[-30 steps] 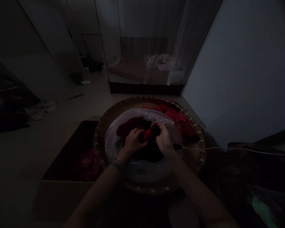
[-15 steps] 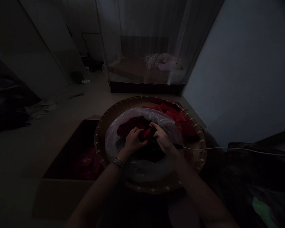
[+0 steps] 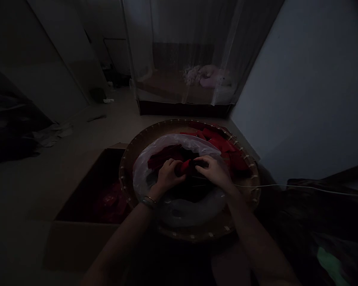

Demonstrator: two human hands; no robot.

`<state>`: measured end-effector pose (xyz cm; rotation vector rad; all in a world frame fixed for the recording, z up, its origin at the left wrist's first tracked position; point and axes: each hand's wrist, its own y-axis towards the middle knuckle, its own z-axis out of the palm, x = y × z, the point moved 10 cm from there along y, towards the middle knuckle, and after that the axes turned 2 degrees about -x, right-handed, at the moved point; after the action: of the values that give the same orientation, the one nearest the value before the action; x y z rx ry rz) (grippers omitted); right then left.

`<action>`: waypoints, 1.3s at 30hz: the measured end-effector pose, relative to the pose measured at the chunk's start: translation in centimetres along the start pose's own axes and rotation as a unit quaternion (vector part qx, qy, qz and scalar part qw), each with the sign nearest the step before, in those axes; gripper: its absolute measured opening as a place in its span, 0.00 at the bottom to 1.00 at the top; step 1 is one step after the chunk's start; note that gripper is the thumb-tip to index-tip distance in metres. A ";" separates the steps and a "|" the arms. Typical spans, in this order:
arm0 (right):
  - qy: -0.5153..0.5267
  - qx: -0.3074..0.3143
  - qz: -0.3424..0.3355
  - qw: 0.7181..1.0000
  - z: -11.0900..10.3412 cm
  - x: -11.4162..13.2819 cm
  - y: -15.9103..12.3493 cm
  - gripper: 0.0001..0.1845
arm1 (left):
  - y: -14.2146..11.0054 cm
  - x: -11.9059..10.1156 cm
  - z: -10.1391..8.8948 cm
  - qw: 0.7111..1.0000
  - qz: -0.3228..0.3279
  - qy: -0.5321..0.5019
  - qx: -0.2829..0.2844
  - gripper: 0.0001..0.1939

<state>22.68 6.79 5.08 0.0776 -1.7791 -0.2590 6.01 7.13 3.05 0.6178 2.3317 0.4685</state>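
Observation:
My left hand (image 3: pixel 168 174), a bracelet at its wrist, is closed around a small red piece (image 3: pixel 184 167) whose kind I cannot make out in the dim light. Just right of it, my right hand (image 3: pixel 211 170) has its fingers pinched near the piece's right end; what they hold is too dark to tell. Both hands are above a clear plastic bag (image 3: pixel 179 212) with its mouth spread wide. Dark red items (image 3: pixel 164 156) show inside the bag at the left, and the rest of its inside is black.
A round woven tray (image 3: pixel 125 159) bears the bag, with flat red pieces (image 3: pixel 223 143) along its far right. To the left stands an open cardboard box (image 3: pixel 74 238) holding red items (image 3: pixel 110 202). A thin white cable (image 3: pixel 274 186) runs off rightward. Beyond is a net-curtained bed (image 3: pixel 167 89).
My right hand has turned from upright fingers to a more level pose, its fingertips bent in beside the red piece. My left hand keeps its hold in nearly the same place.

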 end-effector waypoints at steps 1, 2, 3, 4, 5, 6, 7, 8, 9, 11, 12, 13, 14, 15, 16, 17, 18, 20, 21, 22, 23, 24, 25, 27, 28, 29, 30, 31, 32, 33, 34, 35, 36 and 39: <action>-0.020 0.005 -0.008 1.000 -0.1 0.2 0.0 0.12 | 0.0 0.0 0.0 1.000 0.000 -0.001 0.003 0.23; -0.034 0.012 -0.017 0.999 -0.1 0.4 -0.1 0.11 | 0.0 -0.1 0.1 1.000 0.002 -0.002 0.006 0.23; -0.041 0.020 -0.028 0.999 -0.1 0.7 -0.2 0.11 | 0.0 -0.1 0.2 1.000 0.005 -0.004 0.011 0.24; -0.044 0.026 -0.036 0.998 -0.1 0.9 -0.2 0.11 | 0.0 -0.3 0.3 1.000 0.009 -0.006 0.016 0.24; -0.045 0.030 -0.041 0.998 0.0 1.0 -0.3 0.11 | 0.0 -0.4 0.4 1.000 0.015 -0.007 0.022 0.24; -0.046 0.031 -0.042 0.998 0.0 1.1 -0.4 0.12 | -0.1 -0.5 0.6 0.999 0.022 -0.007 0.028 0.24; -0.044 0.029 -0.040 0.998 0.1 1.1 -0.5 0.12 | -0.1 -0.7 0.7 0.999 0.028 -0.006 0.033 0.24; -0.037 0.025 -0.036 0.998 0.2 1.1 -0.5 0.13 | -0.1 -0.8 0.9 0.999 0.033 -0.004 0.038 0.24; -0.023 0.017 -0.032 0.999 0.2 1.1 -0.6 0.14 | -0.1 -0.9 0.9 0.998 0.037 -0.002 0.041 0.24; 0.029 -0.006 -0.024 0.999 0.2 1.0 -0.6 0.16 | -0.1 -1.0 1.0 0.998 0.041 0.000 0.044 0.25; 0.058 -0.017 -0.019 0.998 0.2 0.9 -0.7 0.16 | -0.2 -1.1 1.1 0.998 0.042 -0.001 0.045 0.25; 0.084 -0.024 -0.016 0.996 0.2 0.8 -0.7 0.17 | -0.1 -1.1 1.1 0.998 0.042 -0.003 0.046 0.26; 0.102 -0.025 -0.012 0.994 0.4 0.7 -0.7 0.17 | -0.1 -1.1 1.0 0.998 0.040 -0.005 0.046 0.26; 0.110 -0.023 -0.008 0.994 0.5 0.6 -0.7 0.17 | -0.1 -1.1 1.0 0.998 0.038 -0.007 0.045 0.27; 0.111 -0.016 0.000 0.994 0.7 0.6 -0.7 0.17 | -0.1 -1.0 1.0 0.998 0.034 -0.009 0.044 0.27; 0.109 -0.008 0.009 0.994 1.0 0.5 -0.8 0.18 | -0.1 -0.9 1.0 0.999 0.029 -0.010 0.044 0.27; 0.107 0.000 0.017 0.994 1.2 0.6 -0.8 0.19 | -0.1 -0.9 1.0 0.999 0.025 -0.012 0.043 0.28; 0.101 0.020 0.022 0.994 1.7 1.0 -1.1 0.21 | -0.1 -0.7 1.1 0.999 0.018 -0.015 0.044 0.29; 0.091 0.034 0.014 0.995 1.9 1.5 -1.2 0.23 | -0.1 -0.6 1.1 0.999 0.015 -0.016 0.045 0.29; 0.074 0.048 -0.001 0.996 2.2 2.1 -1.3 0.24 | -0.1 -0.4 1.1 0.999 0.011 -0.017 0.046 0.30; 0.051 0.056 -0.019 0.997 2.3 2.6 -1.4 0.24 | 0.0 -0.3 1.2 0.999 0.008 -0.017 0.047 0.30; 0.027 0.056 -0.038 0.997 2.3 3.1 -1.5 0.23 | 0.0 -0.2 1.2 0.999 0.005 -0.019 0.048 0.30; 0.008 0.047 -0.056 0.997 2.1 3.4 -1.4 0.23 | 0.0 -0.2 1.2 0.999 0.002 -0.020 0.048 0.30; -0.008 0.014 -0.074 0.997 1.4 3.4 -1.2 0.22 | 0.0 -0.1 1.1 0.998 0.000 -0.025 0.050 0.30; -0.009 0.000 -0.071 0.997 1.2 3.1 -1.1 0.23 | 0.0 -0.2 1.1 0.998 0.000 -0.027 0.051 0.30; -0.010 -0.005 -0.059 0.998 1.1 2.5 -1.0 0.24 | 0.0 -0.2 1.1 0.998 0.000 -0.028 0.052 0.29; -0.012 0.000 -0.040 0.999 1.3 1.7 -0.8 0.24 | 0.0 -0.2 1.1 0.998 -0.001 -0.027 0.054 0.29; -0.016 0.013 -0.022 1.000 1.6 1.0 -0.7 0.25 | 0.0 -0.1 1.1 0.998 -0.002 -0.025 0.056 0.30; -0.020 0.031 -0.007 0.999 2.0 0.4 -0.6 0.24 | -0.1 -0.1 1.2 0.998 -0.003 -0.023 0.059 0.30; -0.026 0.048 0.002 0.999 2.4 -0.1 -0.6 0.23 | -0.1 0.0 1.3 0.998 -0.004 -0.020 0.061 0.30; -0.033 0.064 0.004 0.997 2.7 -0.4 -0.5 0.22 | -0.1 0.1 1.3 0.998 -0.004 -0.016 0.063 0.30; -0.043 0.076 -0.001 0.996 2.9 -0.4 -0.5 0.20 | -0.1 0.1 1.4 0.998 -0.003 -0.012 0.064 0.30; -0.057 0.082 -0.009 0.995 3.0 -0.4 -0.5 0.18 | -0.2 0.2 1.5 0.998 -0.002 -0.009 0.064 0.29; -0.113 0.066 -0.032 0.991 2.6 0.0 -0.4 0.11 | -0.2 0.1 1.6 0.998 0.004 -0.001 0.065 0.29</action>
<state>20.09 6.77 4.49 0.2075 -2.0208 -0.2014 6.96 7.29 1.75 0.6878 2.3719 0.3209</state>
